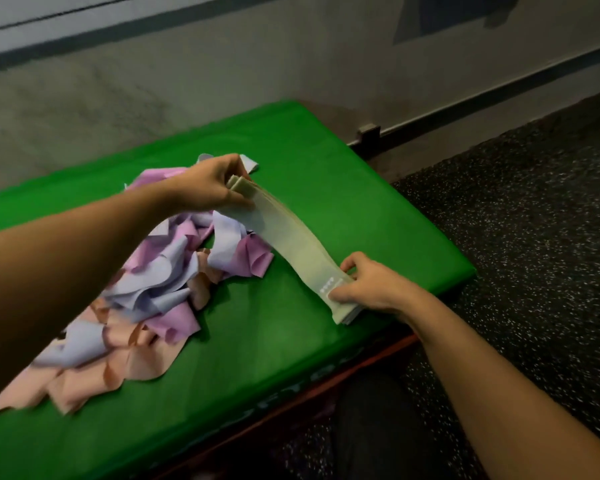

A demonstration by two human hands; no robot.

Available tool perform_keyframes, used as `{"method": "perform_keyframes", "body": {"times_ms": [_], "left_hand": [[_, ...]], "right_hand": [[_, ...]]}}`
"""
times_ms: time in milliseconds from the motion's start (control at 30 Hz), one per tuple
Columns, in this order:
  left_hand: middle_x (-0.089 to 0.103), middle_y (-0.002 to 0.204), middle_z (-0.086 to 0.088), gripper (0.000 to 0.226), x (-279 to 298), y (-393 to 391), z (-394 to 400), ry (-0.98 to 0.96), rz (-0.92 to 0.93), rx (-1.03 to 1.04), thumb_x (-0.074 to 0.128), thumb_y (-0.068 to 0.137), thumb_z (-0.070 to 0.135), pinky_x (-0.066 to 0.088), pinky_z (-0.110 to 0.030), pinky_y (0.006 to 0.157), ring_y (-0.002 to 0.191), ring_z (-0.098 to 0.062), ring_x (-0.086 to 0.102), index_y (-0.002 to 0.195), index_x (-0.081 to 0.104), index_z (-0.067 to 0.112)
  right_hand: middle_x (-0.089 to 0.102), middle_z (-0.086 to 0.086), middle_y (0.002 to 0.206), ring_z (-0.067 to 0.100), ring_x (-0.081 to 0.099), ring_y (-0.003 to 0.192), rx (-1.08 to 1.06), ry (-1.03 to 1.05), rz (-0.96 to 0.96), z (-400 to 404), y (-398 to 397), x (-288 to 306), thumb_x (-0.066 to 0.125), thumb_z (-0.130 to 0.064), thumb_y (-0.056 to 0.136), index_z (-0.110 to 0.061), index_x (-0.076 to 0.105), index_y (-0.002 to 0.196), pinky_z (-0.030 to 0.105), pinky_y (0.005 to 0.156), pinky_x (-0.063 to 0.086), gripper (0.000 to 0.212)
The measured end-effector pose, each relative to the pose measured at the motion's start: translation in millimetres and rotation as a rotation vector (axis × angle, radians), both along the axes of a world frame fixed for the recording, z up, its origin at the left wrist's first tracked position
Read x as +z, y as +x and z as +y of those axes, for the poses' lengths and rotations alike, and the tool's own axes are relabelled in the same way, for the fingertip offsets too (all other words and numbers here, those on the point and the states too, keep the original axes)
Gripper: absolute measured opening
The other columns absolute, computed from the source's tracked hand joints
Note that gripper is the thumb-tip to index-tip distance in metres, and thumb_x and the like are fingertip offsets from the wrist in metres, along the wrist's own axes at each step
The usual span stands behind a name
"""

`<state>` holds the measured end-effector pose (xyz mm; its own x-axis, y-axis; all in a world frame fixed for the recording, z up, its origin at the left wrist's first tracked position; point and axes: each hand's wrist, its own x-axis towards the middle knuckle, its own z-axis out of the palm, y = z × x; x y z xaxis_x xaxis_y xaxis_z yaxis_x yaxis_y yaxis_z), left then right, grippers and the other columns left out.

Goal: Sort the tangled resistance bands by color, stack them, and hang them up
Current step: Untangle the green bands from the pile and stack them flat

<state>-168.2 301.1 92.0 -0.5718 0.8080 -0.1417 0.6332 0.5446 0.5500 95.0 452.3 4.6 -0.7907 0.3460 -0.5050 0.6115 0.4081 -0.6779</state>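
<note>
Left hand: the left hand is reaching out over the middle of the green mat, fingers pinching the far end of a stack of pale green bands.
Right hand: the right hand is gripping the stack's near end close to the mat's right edge.
Bands: the stack is stretching taut between both hands.
Pile: tangled purple, lavender and pink bands are lying toward the mat's left edge.

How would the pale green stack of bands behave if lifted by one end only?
Probably floppy: the pale green stack sags between the left hand and right hand. Likely light. Its layers show separately at the ends, so they might fan apart.
</note>
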Motion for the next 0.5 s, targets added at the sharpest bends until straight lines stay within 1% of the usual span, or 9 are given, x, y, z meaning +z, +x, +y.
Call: {"method": "perform_keyframes", "body": {"times_ms": [67,100,200,267,300,367,433,467,500], "left_hand": [[0.065,0.097,-0.009,0.034,4.2,13.0,-30.6,0.05,0.017,0.028,0.081,0.079,0.01,0.056,-0.034,0.073,0.086,-0.022,0.064,0.103,0.056,0.009],[0.065,0.094,-0.009,0.032,4.1,20.5,-47.7,0.081,0.027,0.045,0.082,0.079,0.01,0.055,-0.032,0.069,0.081,-0.02,0.063,0.097,0.055,0.011],[0.062,0.083,-0.005,0.037,-3.7,49.2,-99.4,0.215,0.054,0.118,0.084,0.075,0.005,0.05,-0.027,0.061,0.069,-0.013,0.056,0.084,0.051,0.018],[0.06,0.078,-0.003,0.037,-16.9,72.1,-131.6,0.276,0.04,0.162,0.083,0.076,0.002,0.046,-0.017,0.058,0.064,-0.005,0.053,0.085,0.05,0.016],[0.059,0.078,-0.003,0.038,-26.0,84.4,-146.0,0.296,0.038,0.167,0.082,0.076,0.001,0.044,-0.013,0.057,0.063,-0.001,0.052,0.087,0.05,0.016],[0.06,0.085,0.004,0.042,-48.8,106.8,-170.9,0.332,0.067,0.134,0.083,0.078,0.011,0.046,-0.013,0.064,0.07,0.002,0.056,0.098,0.049,0.026],[0.062,0.103,0.019,0.052,-69.4,126.6,-189.4,0.35,0.132,0.083,0.08,0.078,0.025,0.05,-0.018,0.082,0.089,0.001,0.06,0.117,0.049,0.038],[0.061,0.114,0.022,0.061,-79.4,134.4,-195.4,0.348,0.174,0.061,0.081,0.078,0.026,0.049,-0.022,0.091,0.101,-0.002,0.06,0.128,0.048,0.04],[0.06,0.125,0.016,0.069,-88.7,141.3,-199.8,0.348,0.215,0.044,0.082,0.079,0.024,0.046,-0.024,0.098,0.113,-0.005,0.058,0.137,0.046,0.036]], "right_hand": [[0.066,0.008,0.119,0.02,0.07,0.089,-0.025,-0.051,0.031,0.4,3.3,0.6,0.075,-0.019,0.084,-0.016,0.039,0.141,0.04,0.083,0.059,0.068],[0.066,0.008,0.121,0.018,0.07,0.089,-0.008,-0.034,0.045,0.0,4.2,1.7,0.074,-0.018,0.085,-0.015,0.039,0.145,0.035,0.079,0.059,0.07],[0.065,0.003,0.112,0.012,0.065,0.083,0.131,0.139,0.079,-4.7,5.4,12.5,0.07,-0.018,0.089,-0.015,0.051,0.139,0.02,0.065,0.052,0.053],[0.065,0.001,0.109,0.011,0.063,0.081,0.201,0.238,0.12,-7.8,5.2,20.8,0.067,-0.017,0.09,-0.019,0.057,0.132,0.017,0.062,0.05,0.044],[0.066,0.001,0.111,0.011,0.063,0.082,0.235,0.28,0.133,-8.4,5.2,23.4,0.066,-0.016,0.09,-0.021,0.058,0.13,0.019,0.063,0.05,0.042],[0.068,0.002,0.114,0.015,0.065,0.087,0.29,0.376,0.141,-9.4,4.8,28.3,0.063,-0.015,0.089,-0.027,0.059,0.128,0.027,0.072,0.052,0.041],[0.068,0.001,0.118,0.019,0.063,0.095,0.336,0.511,0.141,-12.0,4.5,34.1,0.062,-0.018,0.087,-0.033,0.06,0.128,0.03,0.081,0.051,0.043],[0.067,0.0,0.119,0.019,0.061,0.096,0.362,0.576,0.132,-14.2,5.3,37.2,0.061,-0.019,0.087,-0.036,0.059,0.128,0.031,0.081,0.05,0.044],[0.067,-0.002,0.119,0.018,0.059,0.096,0.395,0.634,0.12,-17.1,6.3,39.7,0.06,-0.02,0.088,-0.039,0.058,0.128,0.03,0.08,0.048,0.044]]}}
